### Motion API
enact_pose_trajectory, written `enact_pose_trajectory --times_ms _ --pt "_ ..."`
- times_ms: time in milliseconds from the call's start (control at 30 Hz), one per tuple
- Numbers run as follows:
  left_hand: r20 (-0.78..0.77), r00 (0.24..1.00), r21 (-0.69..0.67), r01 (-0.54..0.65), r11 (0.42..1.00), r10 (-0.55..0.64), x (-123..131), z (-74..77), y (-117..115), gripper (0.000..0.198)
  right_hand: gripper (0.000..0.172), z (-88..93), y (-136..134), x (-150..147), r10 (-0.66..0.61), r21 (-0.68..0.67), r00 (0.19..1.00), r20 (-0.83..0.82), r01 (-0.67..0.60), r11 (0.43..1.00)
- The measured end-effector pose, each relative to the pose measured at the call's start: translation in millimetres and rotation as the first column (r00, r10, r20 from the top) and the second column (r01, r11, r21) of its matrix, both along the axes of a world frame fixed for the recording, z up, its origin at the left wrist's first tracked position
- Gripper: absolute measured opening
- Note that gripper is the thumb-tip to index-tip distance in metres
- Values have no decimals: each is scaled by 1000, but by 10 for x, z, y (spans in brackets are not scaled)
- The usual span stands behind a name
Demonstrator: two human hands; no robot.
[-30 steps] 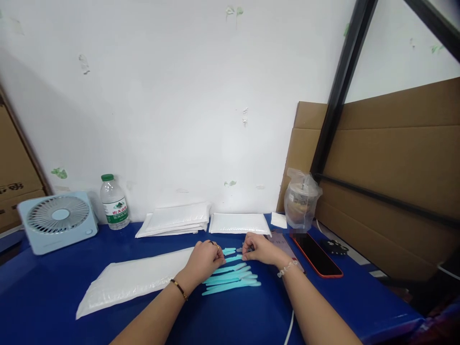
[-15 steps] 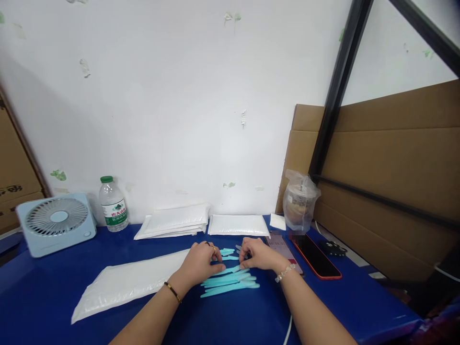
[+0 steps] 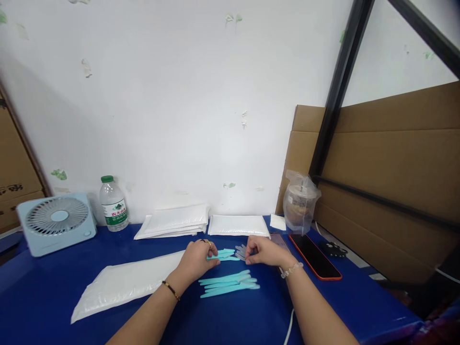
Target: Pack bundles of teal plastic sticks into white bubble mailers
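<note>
Several slim turquoise sticks, which look like eyebrow razors point(image 3: 230, 283), lie fanned side by side on the blue table. A second, smaller group of turquoise razors point(image 3: 226, 253) lies behind them. My left hand point(image 3: 199, 258) has thumb and fingers closed around the left ends of that rear group. Beside those razors' right ends are several translucent narrow pieces point(image 3: 240, 251). My right hand point(image 3: 264, 251) is at these pieces, fingers curled and thumb close to the index finger; whether something is pinched there is hidden.
A white padded mailer point(image 3: 129, 282) lies to the left; more mailers point(image 3: 176, 221) rest along the wall. A fan point(image 3: 57, 223) and water bottle point(image 3: 114, 206) stand at back left. At right are a bagged drink cup point(image 3: 301, 203), a red-edged phone point(image 3: 316, 258) and a cable point(image 3: 289, 328).
Both hands have moved slightly away from me, from the front razors to the rear group. The front razors now show more fully, and a razor between the hands has left its earlier spot.
</note>
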State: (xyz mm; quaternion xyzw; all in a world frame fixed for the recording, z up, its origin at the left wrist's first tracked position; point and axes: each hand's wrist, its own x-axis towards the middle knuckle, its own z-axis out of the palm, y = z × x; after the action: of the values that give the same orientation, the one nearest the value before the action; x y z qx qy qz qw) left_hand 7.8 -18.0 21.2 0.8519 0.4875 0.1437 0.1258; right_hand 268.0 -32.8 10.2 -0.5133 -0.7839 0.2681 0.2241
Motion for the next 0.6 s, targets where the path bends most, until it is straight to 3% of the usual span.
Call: enact_pose_trajectory --times_ms 133,233,433,600 --pt "-1 988 -66 152 986 -152 76 -8 -110 22 18 18 -52 -75 101 -32 988 118 -98 995" --pt "2 982 -123 188 974 -189 114 -31 -141 21 12 56 -85 -129 120 -30 978 168 -117 993" --pt "-22 982 -98 185 978 -188 147 -47 -161 15 10 86 -114 -164 132 -34 973 190 -128 991" --pt "-95 992 43 88 995 -83 98 -21 -75 14 2 20 -37 -75 -11 49 993 121 5 999"
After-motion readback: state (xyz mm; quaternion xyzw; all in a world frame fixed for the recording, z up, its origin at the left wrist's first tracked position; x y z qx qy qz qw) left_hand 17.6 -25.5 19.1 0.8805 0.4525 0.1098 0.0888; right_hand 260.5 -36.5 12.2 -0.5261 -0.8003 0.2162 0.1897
